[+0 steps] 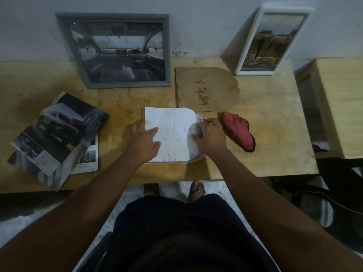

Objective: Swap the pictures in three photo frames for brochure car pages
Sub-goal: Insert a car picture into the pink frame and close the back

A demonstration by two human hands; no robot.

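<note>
Left hand (144,143) flat on white page (172,132); right hand (212,135) pinches its curled edge.

Table (275,118): bare plywood, matt, with visible grain and darker stains. Grey frame (129,85): painted moulding, matt; its glass pane (121,50) is glossy and shows reflections. White frame (286,9): smooth, slightly shiny finish (material cannot be told). Backing board (206,89): brown pressed board, matt, rough-looking, blotched with stains. Paper sheet (172,130): thin white paper, matt, yellowed in patches, curled at one edge. Pink frame (196,159): smooth rim. Brochure (59,130): coated printed paper, light sheen, creased. Red cloth (237,130): soft fabric, matt, wrinkled
</note>
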